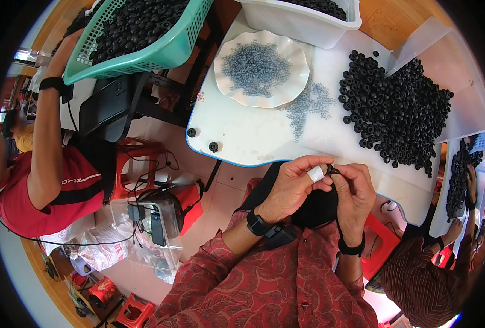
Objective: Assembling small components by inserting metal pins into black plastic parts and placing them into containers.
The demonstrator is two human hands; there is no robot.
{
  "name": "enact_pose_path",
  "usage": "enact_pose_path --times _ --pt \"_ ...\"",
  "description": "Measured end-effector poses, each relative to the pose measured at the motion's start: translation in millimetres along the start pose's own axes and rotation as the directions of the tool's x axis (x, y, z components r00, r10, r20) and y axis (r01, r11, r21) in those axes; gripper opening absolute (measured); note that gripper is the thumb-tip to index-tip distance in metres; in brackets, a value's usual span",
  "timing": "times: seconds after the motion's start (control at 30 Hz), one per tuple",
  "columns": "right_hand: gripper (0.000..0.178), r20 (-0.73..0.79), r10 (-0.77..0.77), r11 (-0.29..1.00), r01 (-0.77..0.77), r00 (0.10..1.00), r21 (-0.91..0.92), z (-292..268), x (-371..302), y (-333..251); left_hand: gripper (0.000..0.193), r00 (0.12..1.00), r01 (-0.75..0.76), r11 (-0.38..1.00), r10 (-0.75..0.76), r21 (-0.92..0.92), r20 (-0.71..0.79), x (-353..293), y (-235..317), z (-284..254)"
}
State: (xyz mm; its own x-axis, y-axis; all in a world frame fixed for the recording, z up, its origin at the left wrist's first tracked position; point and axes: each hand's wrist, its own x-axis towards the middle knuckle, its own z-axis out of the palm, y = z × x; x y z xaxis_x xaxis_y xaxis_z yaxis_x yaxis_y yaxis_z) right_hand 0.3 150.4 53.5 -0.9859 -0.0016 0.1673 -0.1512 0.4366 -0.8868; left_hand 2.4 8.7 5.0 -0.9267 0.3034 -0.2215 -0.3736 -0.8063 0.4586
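The left hand (287, 187) and right hand (355, 191), fingers pinching a black ring-shaped piece (334, 170) at the table's (237, 134) six o'clock edge, seemingly worked it. Next probably called for steady fingertip control.

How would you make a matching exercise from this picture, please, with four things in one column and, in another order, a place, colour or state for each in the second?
Column one
1. Wavy-rimmed plate
2. Basket with holes
3. The person's left hand
4. Large pile of loose black rings

Column two
A. Has a white wrap on one finger
B. On the right part of the table
C. Holds small translucent grey pieces
D. Mint green, at the upper left

Right pairs: 1-C, 2-D, 3-A, 4-B
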Motion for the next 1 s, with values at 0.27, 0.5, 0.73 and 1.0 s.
enact_pose_path --times 0.27,0.5,0.73,1.0 --pt "0.017 -0.004 -0.07 0.985 0.069 0.998 -0.158 -0.2 0.8 -8.7 0.029 1.0 -0.02 0.997 0.02 0.074 0.004 0.7 -2.2 -2.5" --pt "0.017 0.013 -0.086 0.979 0.087 0.996 -0.183 0.1 0.8 -8.9 0.027 1.0 -0.017 0.999 0.018 0.029 -0.021 1.2 -3.5 -0.3" --pt "0.016 0.021 -0.106 0.974 0.108 0.994 -0.201 -0.5 0.8 -5.4 0.026 1.0 -0.011 0.995 0.013 0.103 -0.021 1.8 -6.8 -2.4" --pt "0.015 0.088 -0.181 0.948 0.197 0.98 -0.249 -4.0 3.1 -3.7 0.024 0.996 -0.017 0.94 0.045 0.341 -0.074 -2.2 1.9 5.1"
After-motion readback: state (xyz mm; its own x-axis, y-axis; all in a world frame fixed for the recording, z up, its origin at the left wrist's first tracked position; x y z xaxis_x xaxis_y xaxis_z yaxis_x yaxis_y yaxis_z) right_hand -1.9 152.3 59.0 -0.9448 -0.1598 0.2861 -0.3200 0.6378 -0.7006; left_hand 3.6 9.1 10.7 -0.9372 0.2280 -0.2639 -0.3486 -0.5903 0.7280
